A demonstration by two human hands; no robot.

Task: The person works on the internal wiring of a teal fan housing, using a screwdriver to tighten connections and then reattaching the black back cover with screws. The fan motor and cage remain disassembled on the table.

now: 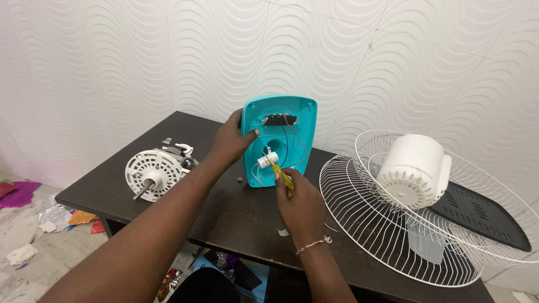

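Observation:
A teal plastic fan base cover [297, 120] stands upright on the dark table [224, 213], its hollow inside facing me, with a black switch block, wires and a small white capacitor [265, 161] inside. My left hand [230, 140] grips the cover's left edge, thumb on the inside. My right hand [300, 205] holds a yellow screwdriver [281, 173] whose tip points into the cover beside the capacitor.
A white fan motor [154, 173] with its shaft lies at the table's left. Two white wire fan guards [359, 213] and a white motor housing [414, 168] lie at the right, over a black panel [483, 216]. Foil scraps litter the floor at left. A small screw [240, 180] lies near the cover.

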